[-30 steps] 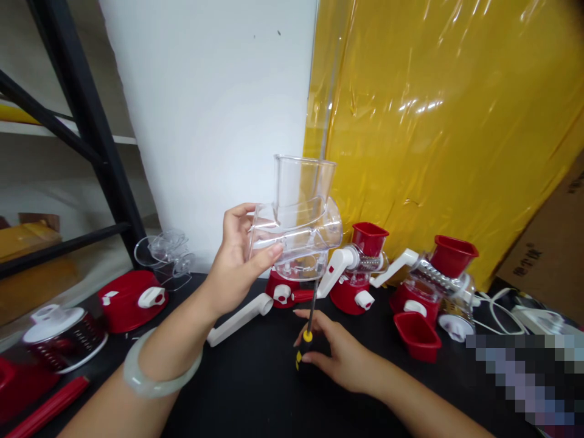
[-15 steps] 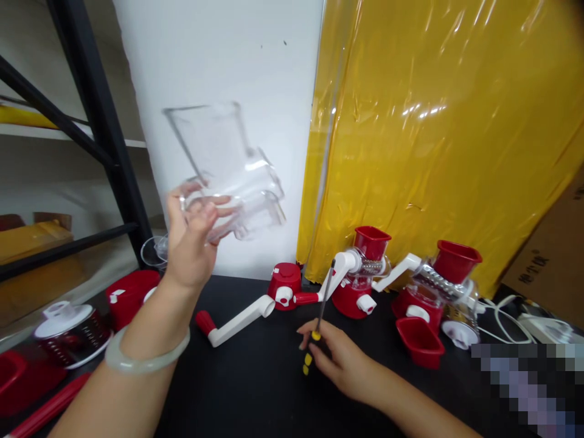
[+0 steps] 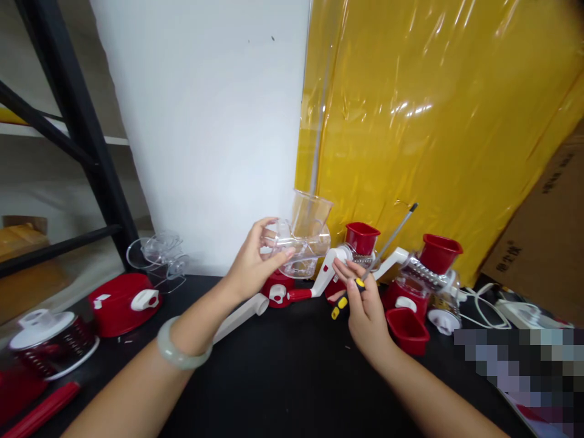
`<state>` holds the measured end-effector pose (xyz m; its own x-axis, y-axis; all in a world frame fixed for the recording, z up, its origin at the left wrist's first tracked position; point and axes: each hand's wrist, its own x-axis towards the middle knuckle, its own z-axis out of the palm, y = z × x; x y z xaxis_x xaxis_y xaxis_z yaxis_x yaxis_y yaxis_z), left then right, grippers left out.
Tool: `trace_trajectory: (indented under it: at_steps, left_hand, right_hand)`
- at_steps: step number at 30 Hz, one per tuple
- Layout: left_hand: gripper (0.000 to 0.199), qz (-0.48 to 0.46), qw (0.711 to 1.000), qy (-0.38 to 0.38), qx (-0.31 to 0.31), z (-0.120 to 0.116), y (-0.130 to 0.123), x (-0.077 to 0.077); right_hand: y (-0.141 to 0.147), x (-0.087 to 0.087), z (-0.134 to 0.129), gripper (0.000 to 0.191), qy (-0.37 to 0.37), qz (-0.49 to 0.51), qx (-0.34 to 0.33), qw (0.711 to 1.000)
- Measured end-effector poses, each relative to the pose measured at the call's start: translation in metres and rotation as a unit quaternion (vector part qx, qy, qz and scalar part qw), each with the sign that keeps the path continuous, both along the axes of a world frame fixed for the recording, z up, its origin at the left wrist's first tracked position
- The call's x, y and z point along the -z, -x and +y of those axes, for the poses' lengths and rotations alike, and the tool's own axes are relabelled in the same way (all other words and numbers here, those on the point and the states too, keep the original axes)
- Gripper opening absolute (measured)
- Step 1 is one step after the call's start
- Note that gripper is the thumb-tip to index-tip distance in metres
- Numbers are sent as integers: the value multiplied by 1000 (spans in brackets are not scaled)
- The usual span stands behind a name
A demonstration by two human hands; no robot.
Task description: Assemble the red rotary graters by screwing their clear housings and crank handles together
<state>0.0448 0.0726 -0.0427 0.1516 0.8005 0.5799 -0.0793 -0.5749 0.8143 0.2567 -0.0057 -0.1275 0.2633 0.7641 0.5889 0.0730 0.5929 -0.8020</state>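
Observation:
My left hand is closed around a clear plastic grater housing and holds it up in front of the white panel. The housing has a wide chute pointing upward. In my right hand is a screwdriver with a black and yellow handle, its shaft tilted up to the right. Just behind the housing stands a small red base with a white knob, partly hidden. A white crank handle lies on the table beneath my left wrist.
Two assembled red rotary graters stand at the back right, beside a loose red hopper. At left are a large red base, another clear housing and a grater drum. A white power strip lies far right.
My left hand has lowered the clear housing and moved it right, turning its chute upright. My right hand has risen to the right, and the screwdriver now leans further right.

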Motion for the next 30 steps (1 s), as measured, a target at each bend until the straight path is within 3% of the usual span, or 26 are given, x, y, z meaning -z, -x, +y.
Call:
trace_trajectory:
  at_steps: [3, 12, 19, 21, 24, 27, 30]
  left_hand:
    - [64, -26, 998, 51, -2, -1, -6, -2]
    - [61, -40, 996, 67, 42, -13, 6, -21]
    - [59, -38, 999, 33, 10, -18, 14, -11]
    - [63, -27, 1000, 9, -9, -17, 11, -6]
    - [68, 12, 999, -28, -42, -14, 10, -1]
    - [67, 14, 998, -15, -51, -12, 11, 0]
    - [64, 8, 999, -17, -48, -10, 12, 1]
  right_hand:
    - [4, -2, -2, 41, 2, -19, -5, 1000]
    - [6, -8, -10, 39, 14, -99, -2, 995]
    - [13, -29, 0, 47, -55, -7, 79, 995]
    - [23, -29, 3, 51, -37, -3, 48, 998]
    - [31, -25, 8, 58, 6, -127, -60, 990]
    - [27, -25, 14, 54, -6, -73, 67, 995]
    - [26, -29, 21, 55, -23, -50, 63, 997]
